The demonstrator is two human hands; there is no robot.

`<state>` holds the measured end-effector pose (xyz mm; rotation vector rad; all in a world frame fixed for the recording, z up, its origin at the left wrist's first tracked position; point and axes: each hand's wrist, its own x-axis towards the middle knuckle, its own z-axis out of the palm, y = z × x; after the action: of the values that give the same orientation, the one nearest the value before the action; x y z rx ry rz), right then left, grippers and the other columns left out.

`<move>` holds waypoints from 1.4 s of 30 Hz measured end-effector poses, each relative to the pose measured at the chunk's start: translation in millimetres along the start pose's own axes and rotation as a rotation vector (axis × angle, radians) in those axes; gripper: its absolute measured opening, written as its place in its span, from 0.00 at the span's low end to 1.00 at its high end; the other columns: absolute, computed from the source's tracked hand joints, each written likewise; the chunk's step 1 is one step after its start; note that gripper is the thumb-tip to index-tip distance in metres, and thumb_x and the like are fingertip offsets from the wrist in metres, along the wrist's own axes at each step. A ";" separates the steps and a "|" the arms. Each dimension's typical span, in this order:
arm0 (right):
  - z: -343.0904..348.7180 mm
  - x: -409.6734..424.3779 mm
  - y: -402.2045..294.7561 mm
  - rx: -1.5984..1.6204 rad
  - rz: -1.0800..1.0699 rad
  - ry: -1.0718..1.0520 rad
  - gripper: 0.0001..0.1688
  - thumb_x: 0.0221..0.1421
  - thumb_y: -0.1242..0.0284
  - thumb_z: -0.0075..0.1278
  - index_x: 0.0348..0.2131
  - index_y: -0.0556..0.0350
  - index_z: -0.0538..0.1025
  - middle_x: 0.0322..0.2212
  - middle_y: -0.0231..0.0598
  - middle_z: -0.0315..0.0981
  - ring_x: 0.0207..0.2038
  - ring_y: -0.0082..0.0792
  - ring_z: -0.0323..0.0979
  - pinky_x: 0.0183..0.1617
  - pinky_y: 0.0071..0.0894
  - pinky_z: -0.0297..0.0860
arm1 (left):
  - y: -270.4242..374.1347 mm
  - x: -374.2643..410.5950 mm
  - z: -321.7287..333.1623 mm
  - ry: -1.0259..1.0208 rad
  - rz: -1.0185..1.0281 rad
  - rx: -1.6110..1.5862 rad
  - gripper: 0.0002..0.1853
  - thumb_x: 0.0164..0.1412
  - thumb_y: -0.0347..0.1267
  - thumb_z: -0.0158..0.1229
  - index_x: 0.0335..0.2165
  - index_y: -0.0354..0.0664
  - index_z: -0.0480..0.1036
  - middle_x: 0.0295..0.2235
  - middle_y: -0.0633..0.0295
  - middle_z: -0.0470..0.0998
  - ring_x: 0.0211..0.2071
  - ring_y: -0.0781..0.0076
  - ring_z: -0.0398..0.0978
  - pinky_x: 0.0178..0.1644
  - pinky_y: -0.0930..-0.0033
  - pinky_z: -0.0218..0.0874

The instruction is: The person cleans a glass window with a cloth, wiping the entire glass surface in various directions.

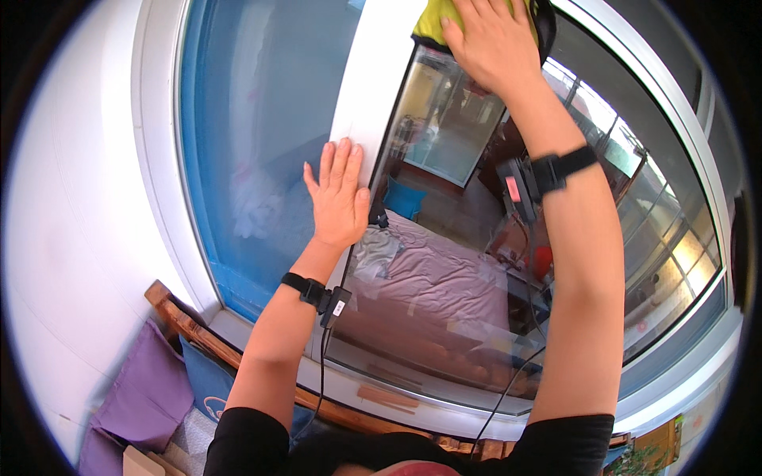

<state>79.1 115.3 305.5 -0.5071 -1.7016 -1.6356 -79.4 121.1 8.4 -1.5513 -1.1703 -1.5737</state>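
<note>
My left hand (340,199) rests with its fingers apart on the white window frame (364,89), at the upright between two panes. It holds nothing. Higher up, my right hand (497,44) presses a yellow-green cloth with dark edging (431,27) against the top of the window, its fingers spread over the cloth. Part of the cloth lies hidden under the hand or beyond the top of the view. To the right of the upright is a glass pane (440,285) with a bed and room visible in it. The left pane (268,149) looks blue and hazy.
A wooden rail (202,333) runs below the window. Purple cushions (143,387) and a blue cushion (205,378) lie at lower left, near cardboard (143,461). Black wrist straps with devices trail cables (506,392) down the arms. A plant (637,461) shows at lower right.
</note>
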 end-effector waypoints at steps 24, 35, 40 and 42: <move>-183.2 -281.8 270.7 -0.134 0.305 -0.126 0.35 0.54 0.61 0.43 0.59 0.56 0.60 0.60 0.45 0.56 0.65 0.45 0.48 0.67 0.49 0.42 | 0.9 -5.4 -5.5 -0.029 -0.032 0.263 0.33 0.65 0.41 0.35 0.65 0.43 0.43 0.66 0.54 0.43 0.68 0.53 0.36 0.64 0.38 0.26; -244.0 -445.8 423.4 -0.350 0.617 -0.001 0.34 0.61 0.57 0.35 0.60 0.58 0.57 0.61 0.46 0.52 0.65 0.46 0.46 0.66 0.54 0.42 | -11.6 -5.2 5.2 -0.006 -0.068 0.159 0.32 0.69 0.43 0.29 0.64 0.37 0.42 0.66 0.50 0.40 0.68 0.55 0.34 0.69 0.57 0.22; -240.9 -500.1 484.6 -0.439 0.853 0.082 0.39 0.62 0.49 0.28 0.64 0.50 0.51 0.64 0.40 0.47 0.67 0.46 0.41 0.66 0.59 0.34 | -3.4 -5.5 12.4 0.006 -0.206 0.139 0.33 0.69 0.45 0.30 0.64 0.38 0.41 0.67 0.50 0.37 0.68 0.53 0.30 0.69 0.56 0.22; -240.8 -496.0 491.0 -0.449 0.930 0.075 0.41 0.61 0.48 0.27 0.64 0.54 0.51 0.64 0.45 0.47 0.67 0.49 0.40 0.66 0.61 0.33 | -15.4 -5.2 7.2 0.009 -0.207 0.161 0.33 0.69 0.46 0.30 0.64 0.38 0.41 0.67 0.50 0.37 0.68 0.53 0.31 0.69 0.56 0.22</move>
<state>812.6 35.4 277.5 -1.2129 -0.7895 -1.2669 -89.6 133.2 0.3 -1.3534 -1.4544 -1.5703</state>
